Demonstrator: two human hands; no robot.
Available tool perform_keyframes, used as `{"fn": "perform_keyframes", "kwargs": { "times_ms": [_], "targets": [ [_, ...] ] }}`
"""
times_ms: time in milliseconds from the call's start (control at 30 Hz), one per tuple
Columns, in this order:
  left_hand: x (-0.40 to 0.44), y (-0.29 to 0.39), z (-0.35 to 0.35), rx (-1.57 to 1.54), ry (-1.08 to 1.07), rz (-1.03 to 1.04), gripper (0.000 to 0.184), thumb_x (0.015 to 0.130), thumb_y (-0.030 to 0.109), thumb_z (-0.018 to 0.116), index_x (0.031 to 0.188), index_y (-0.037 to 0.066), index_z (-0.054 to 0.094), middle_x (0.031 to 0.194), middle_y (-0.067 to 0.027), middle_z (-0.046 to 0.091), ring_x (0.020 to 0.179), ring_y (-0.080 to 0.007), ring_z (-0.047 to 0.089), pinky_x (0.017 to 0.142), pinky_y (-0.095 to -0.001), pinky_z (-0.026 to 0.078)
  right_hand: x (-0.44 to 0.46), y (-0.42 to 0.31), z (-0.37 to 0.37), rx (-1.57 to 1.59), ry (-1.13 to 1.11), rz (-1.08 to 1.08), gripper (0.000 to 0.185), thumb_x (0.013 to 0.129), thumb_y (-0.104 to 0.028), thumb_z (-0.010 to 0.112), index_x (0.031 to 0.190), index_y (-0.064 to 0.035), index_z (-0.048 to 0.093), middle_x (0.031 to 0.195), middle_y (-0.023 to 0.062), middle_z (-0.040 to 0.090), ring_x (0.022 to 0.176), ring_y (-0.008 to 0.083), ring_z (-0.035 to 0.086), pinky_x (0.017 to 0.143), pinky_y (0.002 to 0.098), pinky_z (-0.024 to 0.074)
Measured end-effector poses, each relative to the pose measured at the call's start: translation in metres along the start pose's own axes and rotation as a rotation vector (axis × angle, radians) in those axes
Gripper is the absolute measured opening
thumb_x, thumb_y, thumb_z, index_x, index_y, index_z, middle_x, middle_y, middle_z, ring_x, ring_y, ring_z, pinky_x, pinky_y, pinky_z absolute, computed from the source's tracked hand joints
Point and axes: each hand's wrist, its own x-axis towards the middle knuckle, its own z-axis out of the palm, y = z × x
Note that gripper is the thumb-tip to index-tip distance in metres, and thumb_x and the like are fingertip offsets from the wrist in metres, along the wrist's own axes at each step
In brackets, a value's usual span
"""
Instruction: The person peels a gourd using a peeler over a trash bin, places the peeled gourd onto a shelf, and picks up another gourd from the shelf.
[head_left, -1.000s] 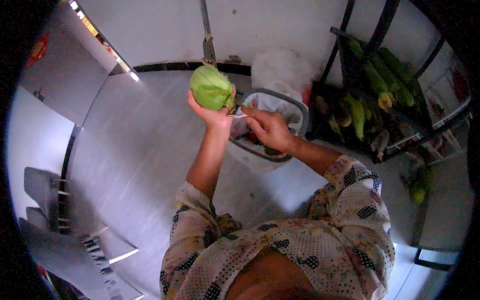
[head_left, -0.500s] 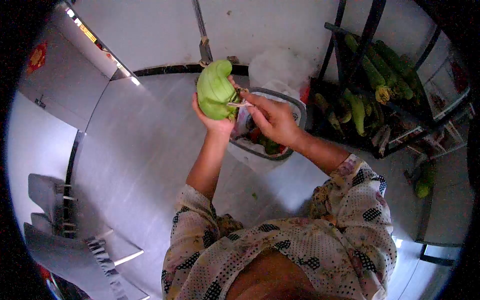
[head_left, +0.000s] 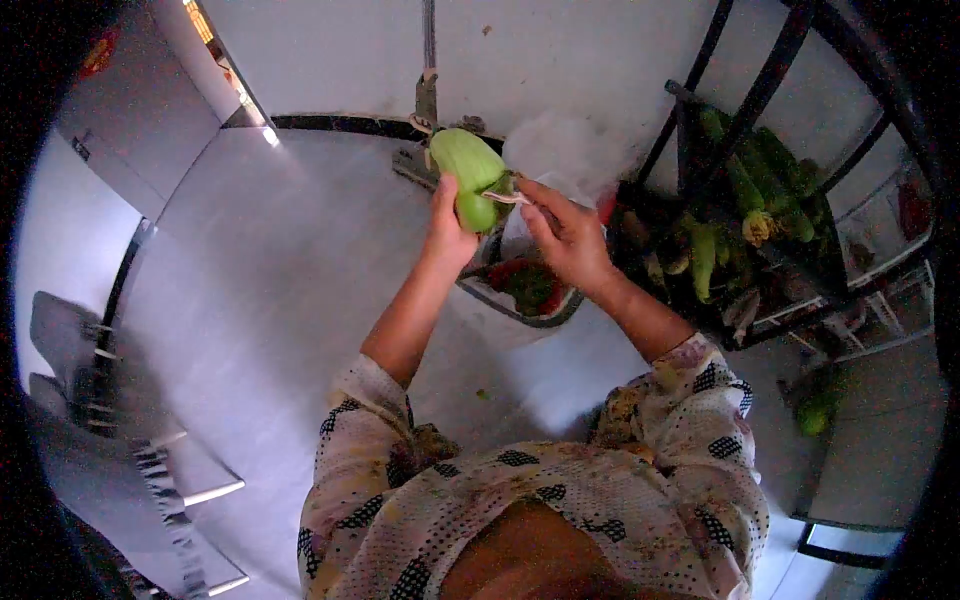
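Observation:
A light green gourd (head_left: 466, 158), pale where its skin is off and darker along its right side, is held tilted above the bin. My left hand (head_left: 450, 232) is closed round its lower left side, thumb up along the edge. In my right hand (head_left: 572, 240) is a slim, pale pinkish peeler (head_left: 508, 198), its end lying against the gourd's right side. The peeler's blade is too small to make out. Below both hands stands a lined waste bin (head_left: 545, 322) with a grey rim, holding green and red scraps.
At the right, a dark rack (head_left: 740, 130) carries long green gourds (head_left: 785, 190) and corn-like produce. Another green gourd (head_left: 817, 405) lies on the floor beyond. A grey chair (head_left: 90, 490) stands at the lower left. White plastic (head_left: 555, 140) bunches behind the bin.
The gourd has been turned in my left hand and sits slightly farther right, showing a different side. My right hand still has the peeler against it. The camera view has shifted somewhat.

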Motion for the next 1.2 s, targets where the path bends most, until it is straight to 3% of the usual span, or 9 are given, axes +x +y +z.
{"fn": "perform_keyframes", "kwargs": {
  "times_ms": [133, 233, 300, 467, 667, 900, 1033, 1133, 1200],
  "targets": [
    [0.009, -0.025, -0.006, 0.042, -0.045, 0.037, 0.062, 0.085, 0.051, 0.056, 0.125, 0.006, 0.042, 0.119, -0.0088, 0.051, 0.108, -0.023, 0.051, 0.09, -0.0387, 0.044, -0.003, 0.006, -0.004, -0.021, 0.038, -0.028, 0.03, 0.088, -0.012, 0.059, 0.117, -0.005, 0.057, 0.091, 0.0125, 0.066, 0.073, 0.009, 0.059, 0.065, 0.0245, 0.0482],
    [0.013, -0.013, -0.004, 0.12, 0.07, 0.113, 0.066, 0.086, 0.058, 0.047, 0.129, 0.008, 0.04, 0.12, -0.0095, 0.052, 0.109, -0.0279, 0.052, 0.093, -0.0429, 0.043, 0.001, -0.029, -0.004, -0.086, -0.038, 0.135, 0.031, 0.088, -0.014, 0.056, 0.117, -0.0033, 0.056, 0.105, 0.0199, 0.062, 0.091, 0.0342, 0.063, 0.079, 0.0394, 0.0501],
    [0.008, 0.001, 0.006, 0.103, 0.149, 0.105, 0.069, 0.085, 0.062, 0.043, 0.131, 0.01, 0.039, 0.121, -0.0098, 0.053, 0.109, -0.0307, 0.053, 0.095, -0.0456, 0.042, -0.009, -0.025, 0.003, -0.101, -0.133, 0.085, 0.031, 0.088, -0.015, 0.055, 0.117, -0.0032, 0.056, 0.106, 0.0201, 0.062, 0.089, 0.0349, 0.063, 0.079, 0.0398, 0.0501],
    [0.001, 0.077, 0.037, -0.07, 0.126, 0.225, 0.069, 0.084, 0.062, 0.044, 0.13, 0.011, 0.04, 0.121, -0.0102, 0.052, 0.108, -0.0313, 0.053, 0.092, -0.047, 0.044, 0.005, -0.05, 0.027, 0.053, -0.166, 0.133, 0.031, 0.09, -0.017, 0.053, 0.119, -0.0043, 0.056, 0.105, 0.0187, 0.063, 0.088, 0.0307, 0.064, 0.077, 0.0372, 0.0498],
    [-0.003, 0.069, 0.034, -0.176, 0.138, 0.136, 0.066, 0.085, 0.06, 0.042, 0.128, 0.01, 0.043, 0.118, -0.01, 0.055, 0.106, -0.0306, 0.054, 0.091, -0.0448, 0.045, 0.025, -0.041, 0.021, 0.227, -0.025, 0.343, 0.028, 0.092, -0.019, 0.051, 0.115, -0.0043, 0.056, 0.095, 0.0139, 0.065, 0.086, 0.0227, 0.063, 0.076, 0.034, 0.0491],
    [-0.002, 0.057, 0.04, -0.183, 0.183, 0.226, 0.067, 0.084, 0.061, 0.042, 0.124, 0.007, 0.046, 0.114, -0.0121, 0.056, 0.102, -0.0305, 0.056, 0.086, -0.0438, 0.047, 0.006, -0.047, 0.043, 0.173, -0.076, 0.204, 0.027, 0.093, -0.019, 0.049, 0.113, -0.0031, 0.056, 0.097, 0.0145, 0.064, 0.089, 0.0236, 0.061, 0.08, 0.0336, 0.0476],
    [-0.001, 0.067, 0.034, -0.249, 0.097, 0.23, 0.067, 0.083, 0.062, 0.042, 0.122, 0.007, 0.046, 0.113, -0.0121, 0.056, 0.103, -0.0301, 0.055, 0.084, -0.044, 0.048, 0.002, -0.06, 0.048, 0.226, -0.085, 0.263, 0.024, 0.094, -0.019, 0.052, 0.112, -0.0034, 0.057, 0.084, 0.0019, 0.058, 0.074, 0.0085, 0.051, 0.068, 0.0237, 0.0434],
    [-0.012, 0.073, 0.046, -0.261, 0.081, 0.213, 0.058, 0.087, 0.054, 0.046, 0.121, 0.008, 0.046, 0.113, -0.009, 0.054, 0.105, -0.0267, 0.053, 0.086, -0.0424, 0.046, 0.009, -0.052, 0.04, 0.243, -0.1, 0.353, 0.027, 0.093, -0.018, 0.05, 0.115, -0.0033, 0.055, 0.099, 0.0139, 0.063, 0.089, 0.0216, 0.061, 0.081, 0.0325, 0.0472],
    [-0.006, 0.066, 0.038, -0.176, 0.1, 0.212, 0.055, 0.088, 0.052, 0.047, 0.122, 0.009, 0.045, 0.116, -0.0083, 0.053, 0.106, -0.0263, 0.052, 0.087, -0.0426, 0.045, 0.015, -0.042, 0.037, 0.236, -0.058, 0.381, 0.028, 0.093, -0.018, 0.05, 0.116, -0.0031, 0.054, 0.099, 0.013, 0.063, 0.088, 0.0214, 0.06, 0.081, 0.0323, 0.0471]
  ]
}}
